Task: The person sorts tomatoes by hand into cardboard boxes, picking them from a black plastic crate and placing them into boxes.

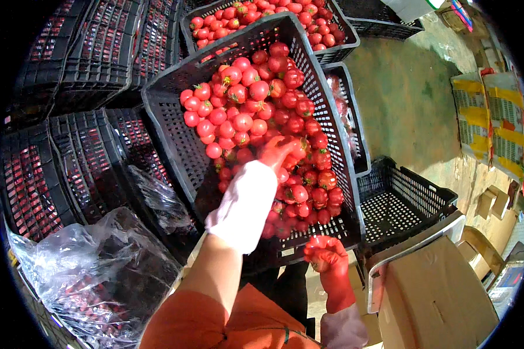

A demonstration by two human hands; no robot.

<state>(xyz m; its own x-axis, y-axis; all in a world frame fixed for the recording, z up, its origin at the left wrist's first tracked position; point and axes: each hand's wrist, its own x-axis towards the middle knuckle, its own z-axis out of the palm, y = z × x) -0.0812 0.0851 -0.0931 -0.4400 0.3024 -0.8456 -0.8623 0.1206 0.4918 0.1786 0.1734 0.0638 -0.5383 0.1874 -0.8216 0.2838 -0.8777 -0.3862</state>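
A large black perforated crate (177,136) tilts in front of me, heaped with small red tomatoes (233,125), a few with green stems. My left hand (280,151), in a red glove with a white sleeve cover (247,198), reaches into the heap. Its fingers are closed around a tomato (297,150) near the middle of the pile. Just outside the crate's near right side is my right hand (330,264), also red-gloved. Its fingers are curled upward around something small and reddish that they partly hide.
More tomatoes fill a crate (346,41) behind. Stacked, filled crates (99,52) line the left, with clear plastic film (105,267) near me. At right are another black crate (402,200), a cardboard box (439,291) and the green floor (407,99).
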